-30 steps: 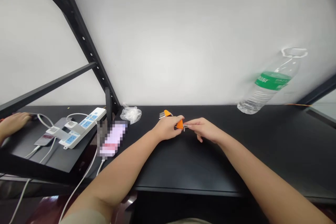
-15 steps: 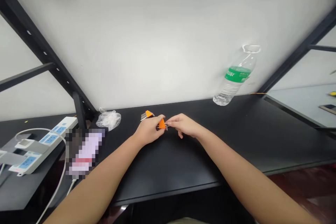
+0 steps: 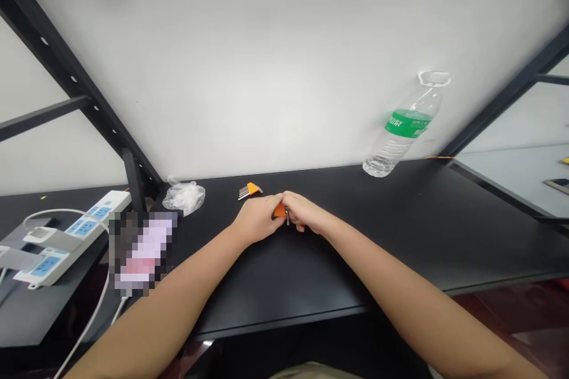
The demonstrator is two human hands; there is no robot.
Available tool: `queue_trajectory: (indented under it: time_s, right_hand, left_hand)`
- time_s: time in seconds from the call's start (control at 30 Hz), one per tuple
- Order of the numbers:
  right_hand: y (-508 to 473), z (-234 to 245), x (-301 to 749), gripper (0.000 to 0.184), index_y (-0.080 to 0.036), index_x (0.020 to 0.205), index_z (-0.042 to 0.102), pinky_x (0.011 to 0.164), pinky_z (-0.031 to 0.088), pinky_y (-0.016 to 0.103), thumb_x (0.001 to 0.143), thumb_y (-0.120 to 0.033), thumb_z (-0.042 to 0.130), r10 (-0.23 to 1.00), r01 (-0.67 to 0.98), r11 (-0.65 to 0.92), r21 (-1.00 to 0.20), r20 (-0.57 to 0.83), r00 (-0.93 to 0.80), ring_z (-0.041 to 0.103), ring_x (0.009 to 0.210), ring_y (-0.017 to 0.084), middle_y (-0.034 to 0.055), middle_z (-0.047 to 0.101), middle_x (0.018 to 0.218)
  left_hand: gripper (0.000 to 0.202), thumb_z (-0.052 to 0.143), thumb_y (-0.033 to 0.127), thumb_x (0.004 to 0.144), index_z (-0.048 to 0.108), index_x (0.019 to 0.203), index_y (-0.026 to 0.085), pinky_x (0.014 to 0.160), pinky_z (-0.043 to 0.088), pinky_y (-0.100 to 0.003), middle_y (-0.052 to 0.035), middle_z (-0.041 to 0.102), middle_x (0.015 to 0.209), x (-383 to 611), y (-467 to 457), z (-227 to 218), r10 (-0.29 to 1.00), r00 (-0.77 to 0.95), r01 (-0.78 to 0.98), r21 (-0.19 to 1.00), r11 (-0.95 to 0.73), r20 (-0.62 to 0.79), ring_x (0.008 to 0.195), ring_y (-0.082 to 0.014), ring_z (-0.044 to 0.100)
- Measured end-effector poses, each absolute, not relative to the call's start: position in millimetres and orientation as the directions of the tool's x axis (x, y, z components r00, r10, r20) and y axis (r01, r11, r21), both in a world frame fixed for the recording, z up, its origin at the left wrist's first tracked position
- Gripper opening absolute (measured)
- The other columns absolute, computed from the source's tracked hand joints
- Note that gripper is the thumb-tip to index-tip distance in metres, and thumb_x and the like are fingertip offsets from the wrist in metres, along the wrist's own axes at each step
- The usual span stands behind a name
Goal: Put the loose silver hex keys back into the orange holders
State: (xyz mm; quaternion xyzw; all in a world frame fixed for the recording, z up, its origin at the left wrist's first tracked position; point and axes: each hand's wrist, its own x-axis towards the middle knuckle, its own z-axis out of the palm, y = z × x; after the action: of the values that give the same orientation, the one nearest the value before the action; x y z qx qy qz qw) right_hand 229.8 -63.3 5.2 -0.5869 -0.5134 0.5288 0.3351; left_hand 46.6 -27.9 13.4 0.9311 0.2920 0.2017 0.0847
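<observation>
My left hand (image 3: 258, 218) is closed around an orange hex key holder (image 3: 280, 211), its thumb on the near side. Metal hex keys (image 3: 288, 219) stick out at the holder's right end, where the bent ends point down toward me. My right hand (image 3: 306, 212) presses against that end with curled fingers closed on a hex key; the fingertips are partly hidden. Both hands meet at the top of the holder. Just beyond my left hand, a second orange hex key set (image 3: 252, 188) lies on the black table (image 3: 284, 284), its long keys pointing left.
A crumpled clear plastic bag (image 3: 184, 196) lies left of the hands. A large water bottle (image 3: 402, 130) stands at the back right by the wall. At left are a blurred-out phone (image 3: 146, 251) with a cable and a white power strip (image 3: 82, 231).
My right hand has moved left, up against the holder and my left hand, its fingers now curled over the holder's end. The view has shifted slightly.
</observation>
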Motion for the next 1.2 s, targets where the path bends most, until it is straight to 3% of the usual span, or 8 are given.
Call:
queue_trajectory:
  time_s: [0.13,0.3,0.43,0.53,0.8,1.0,1.1,1.2]
  right_hand:
    - [-63.7,3.1,239.3,0.017,-0.023,0.099,0.057,0.039,0.041,0.022,0.093,-0.039,0.055,0.981,0.27,-0.173,-0.947,-0.19,-0.038,0.048,0.045,0.011,-0.0034,0.057,0.066]
    - [-70.1,5.8,242.8,0.03,-0.02,0.086,0.059,0.051,0.046,0.026,0.1,-0.042,0.044,0.989,0.357,-0.002,-0.934,-0.055,-0.137,0.055,0.049,0.011,0.0001,0.064,0.074]
    - [-75.8,9.5,238.6,0.027,-0.02,0.073,0.056,0.063,0.042,0.027,0.096,-0.032,0.05,0.958,0.596,0.283,-0.751,0.194,-0.21,0.056,0.063,0.013,-0.0009,0.063,0.073]
    - [-76.1,9.6,241.6,0.026,-0.02,0.068,0.054,0.07,0.041,0.028,0.093,-0.028,0.054,0.922,0.65,0.387,-0.654,0.283,-0.264,0.056,0.07,0.015,-0.0005,0.062,0.073]
    - [-68.1,2.0,247.2,0.024,-0.022,0.087,0.055,0.062,0.037,0.027,0.097,-0.044,0.053,0.978,0.602,0.207,-0.771,0.182,-0.104,0.051,0.064,0.014,-0.0032,0.061,0.074]
    - [-70.6,-2.3,270.2,0.009,-0.02,0.097,0.066,0.075,0.042,0.028,0.094,-0.028,0.061,0.942,0.792,0.315,-0.523,0.277,-0.191,0.055,0.08,0.016,0.003,0.061,0.092]
    - [-67.7,-6.8,285.0,0.011,-0.021,0.1,0.072,0.082,0.044,0.029,0.093,-0.023,0.063,0.935,0.854,0.346,-0.388,0.22,-0.279,0.058,0.093,0.019,0.0063,0.062,0.102]
    - [-64.9,-8.7,289.5,0.013,-0.022,0.101,0.074,0.079,0.044,0.028,0.094,-0.024,0.063,0.937,0.885,0.343,-0.313,0.175,-0.301,0.059,0.09,0.018,0.0059,0.063,0.1]
  left_hand:
    - [0.044,0.061,0.027,0.09,0.056,0.134,0.026,0.082,0.054,-0.032,-0.0044,0.073,0.115,46.1,-22.0,8.9,0.645,0.689,0.587,0.266,-0.764,0.332,0.1,-0.0218,0.07]
    - [0.052,0.062,0.031,0.09,0.053,0.141,0.026,0.085,0.055,-0.036,-0.0045,0.074,0.117,35.8,-8.7,2.8,0.684,0.65,0.651,0.221,-0.726,0.332,0.099,-0.0236,0.071]
    - [0.052,0.061,0.032,0.091,0.052,0.142,0.026,0.088,0.054,-0.035,-0.0037,0.073,0.121,34.3,-7.6,0.1,0.641,0.685,0.607,0.217,-0.765,0.346,0.107,-0.0232,0.07]
    - [0.052,0.061,0.034,0.091,0.051,0.142,0.026,0.088,0.055,-0.035,-0.0038,0.072,0.122,36.3,-9.1,0.7,0.636,0.69,0.601,0.216,-0.769,0.345,0.107,-0.0226,0.069]
    - [0.053,0.058,0.036,0.093,0.051,0.144,0.024,0.082,0.053,-0.034,-0.0056,0.074,0.109,39.6,-12.4,7.5,0.605,0.722,0.598,0.136,-0.79,0.335,0.096,-0.0232,0.069]
    - [0.062,0.062,0.035,0.089,0.048,0.149,0.025,0.086,0.053,-0.036,-0.0052,0.074,0.11,35.3,-6.7,4.6,0.653,0.69,0.643,0.151,-0.751,0.311,0.094,-0.0234,0.068]
    - [0.066,0.062,0.034,0.088,0.047,0.152,0.028,0.086,0.053,-0.035,-0.0043,0.073,0.111,32.0,-5.6,4.7,0.66,0.687,0.644,0.165,-0.747,0.305,0.093,-0.0222,0.068]
    - [0.062,0.059,0.034,0.093,0.045,0.153,0.036,0.084,0.052,-0.032,-0.0019,0.072,0.113,29.4,-4.2,3.4,0.637,0.703,0.618,0.171,-0.767,0.316,0.093,-0.0196,0.067]
